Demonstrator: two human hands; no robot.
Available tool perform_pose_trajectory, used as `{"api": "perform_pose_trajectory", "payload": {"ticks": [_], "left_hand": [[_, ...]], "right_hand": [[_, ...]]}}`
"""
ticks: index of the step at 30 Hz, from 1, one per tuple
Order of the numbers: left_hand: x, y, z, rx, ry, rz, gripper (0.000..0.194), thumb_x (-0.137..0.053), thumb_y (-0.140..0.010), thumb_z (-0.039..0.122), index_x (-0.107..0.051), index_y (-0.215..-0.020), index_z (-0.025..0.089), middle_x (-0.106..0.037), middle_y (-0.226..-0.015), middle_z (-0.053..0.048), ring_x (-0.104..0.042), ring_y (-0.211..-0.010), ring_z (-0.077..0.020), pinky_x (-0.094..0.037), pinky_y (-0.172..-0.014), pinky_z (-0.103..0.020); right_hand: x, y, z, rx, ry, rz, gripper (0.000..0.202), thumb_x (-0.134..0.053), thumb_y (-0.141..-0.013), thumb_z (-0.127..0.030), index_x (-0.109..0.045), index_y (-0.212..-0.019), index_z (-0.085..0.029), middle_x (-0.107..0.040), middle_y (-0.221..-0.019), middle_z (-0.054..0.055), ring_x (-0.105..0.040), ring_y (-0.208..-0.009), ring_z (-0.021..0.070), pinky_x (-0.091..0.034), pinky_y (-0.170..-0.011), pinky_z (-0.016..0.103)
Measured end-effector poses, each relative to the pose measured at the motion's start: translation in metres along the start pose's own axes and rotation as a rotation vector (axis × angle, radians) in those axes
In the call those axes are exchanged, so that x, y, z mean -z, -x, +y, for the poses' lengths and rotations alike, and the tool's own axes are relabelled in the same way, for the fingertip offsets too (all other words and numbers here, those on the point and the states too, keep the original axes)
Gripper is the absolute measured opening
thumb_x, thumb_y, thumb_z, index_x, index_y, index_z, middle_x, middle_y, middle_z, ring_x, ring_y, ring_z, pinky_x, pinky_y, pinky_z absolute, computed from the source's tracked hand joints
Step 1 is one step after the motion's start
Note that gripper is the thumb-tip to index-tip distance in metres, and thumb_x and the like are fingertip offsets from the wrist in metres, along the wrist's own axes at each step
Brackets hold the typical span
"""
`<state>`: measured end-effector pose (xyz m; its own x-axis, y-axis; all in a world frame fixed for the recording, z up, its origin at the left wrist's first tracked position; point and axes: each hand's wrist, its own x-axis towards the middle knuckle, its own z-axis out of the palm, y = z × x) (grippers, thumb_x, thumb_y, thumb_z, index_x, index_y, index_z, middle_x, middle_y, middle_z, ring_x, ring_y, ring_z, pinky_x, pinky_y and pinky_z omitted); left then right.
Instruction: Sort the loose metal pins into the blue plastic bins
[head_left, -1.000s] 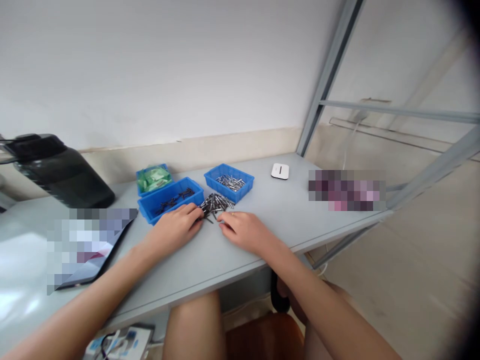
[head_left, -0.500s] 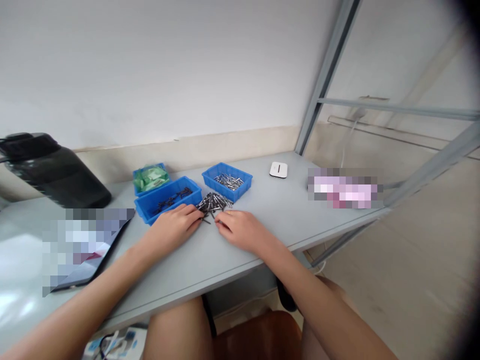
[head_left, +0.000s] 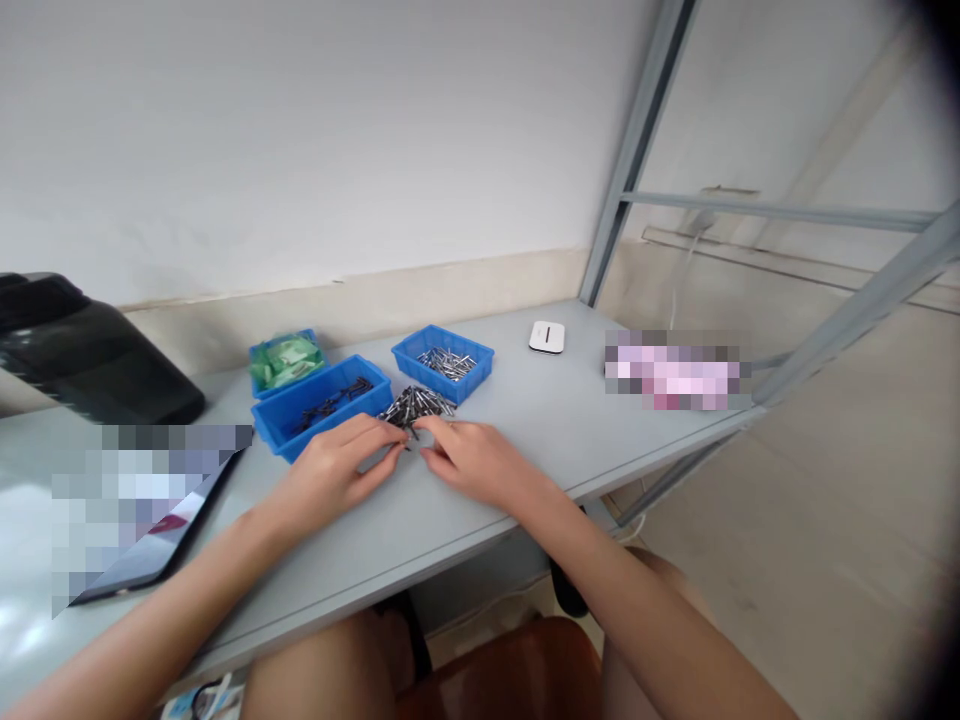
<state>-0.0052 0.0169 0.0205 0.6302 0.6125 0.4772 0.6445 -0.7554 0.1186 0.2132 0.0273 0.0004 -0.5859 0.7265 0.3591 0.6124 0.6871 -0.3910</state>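
Dark and silvery metal fasteners [head_left: 420, 402] lie heaped on bench [head_left: 555, 410], just beyond left hand [head_left: 339, 458] and right hand [head_left: 471, 460]. Looks partway: dark pieces [head_left: 360, 386] in long blue bin [head_left: 281, 415], silvery pieces [head_left: 450, 363] in right-hand blue bin [head_left: 473, 381], mixed heap left out. Long axes splay every way, no shared direction. Left fingers curled, right thumb and forefinger slightly parted; can't tell if either grips anything.

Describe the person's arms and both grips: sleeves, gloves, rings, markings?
Left grip: ungloved human hand, no ring visible. Right grip: also ungloved, with what looks like a thin yellowish ring on one finger. Left forearm and right forearm: bare, no sleeves in view, no markings visible.
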Motion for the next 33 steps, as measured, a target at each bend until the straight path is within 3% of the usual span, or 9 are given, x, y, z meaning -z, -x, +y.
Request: {"api": "perform_pose_trajectory", "payload": {"ticks": [3,8,19,26,33], "left_hand": [[0.001,-0.001,0.005,-0.014,0.094,0.001,0.016,-0.050,-0.092,0.017,-0.060,-0.104,0.019,-0.068,-0.096,-0.005,-0.062,-0.090,-0.0161,-0.050,-0.079,-0.028],[0.003,-0.003,0.009,0.019,0.145,0.012,0.015,-0.051,-0.091,0.018,-0.061,-0.102,0.020,-0.069,-0.094,-0.004,-0.063,-0.088,-0.0154,-0.050,-0.077,-0.026],[-0.002,-0.002,0.004,-0.012,0.091,-0.023,0.017,-0.053,-0.091,0.021,-0.062,-0.105,0.018,-0.068,-0.095,-0.006,-0.063,-0.089,-0.0169,-0.050,-0.080,-0.027],[-0.002,-0.002,0.003,-0.003,0.053,-0.031,0.019,-0.052,-0.091,0.023,-0.065,-0.104,0.020,-0.069,-0.096,-0.006,-0.063,-0.090,-0.0176,-0.051,-0.080,-0.028],[-0.002,0.000,-0.002,0.057,-0.018,0.003,0.018,-0.052,-0.091,0.025,-0.064,-0.103,0.019,-0.068,-0.098,-0.006,-0.063,-0.091,-0.0175,-0.050,-0.081,-0.028]], "right_hand": [[0.001,0.000,-0.001,-0.003,-0.007,0.002,0.024,-0.048,-0.094,-0.025,-0.050,-0.118,-0.021,-0.068,-0.087,0.003,-0.063,-0.081,0.0181,-0.038,-0.067,0.025],[0.000,-0.003,0.000,0.080,0.096,-0.002,0.019,-0.041,-0.098,-0.026,-0.058,-0.092,-0.019,-0.065,-0.079,0.003,-0.061,-0.076,0.0153,-0.037,-0.066,0.024],[-0.003,-0.001,0.002,0.150,0.144,0.051,0.022,-0.041,-0.097,-0.024,-0.058,-0.084,-0.018,-0.064,-0.075,0.002,-0.059,-0.073,0.0142,-0.037,-0.064,0.024],[-0.003,-0.001,0.001,0.141,0.130,0.037,0.023,-0.041,-0.097,-0.025,-0.059,-0.085,-0.018,-0.066,-0.077,0.003,-0.060,-0.076,0.0150,-0.039,-0.066,0.024],[-0.002,0.000,0.002,0.062,0.033,0.100,0.020,-0.042,-0.097,-0.026,-0.060,-0.101,-0.019,-0.069,-0.089,0.005,-0.063,-0.085,0.0163,-0.041,-0.075,0.025]]}}
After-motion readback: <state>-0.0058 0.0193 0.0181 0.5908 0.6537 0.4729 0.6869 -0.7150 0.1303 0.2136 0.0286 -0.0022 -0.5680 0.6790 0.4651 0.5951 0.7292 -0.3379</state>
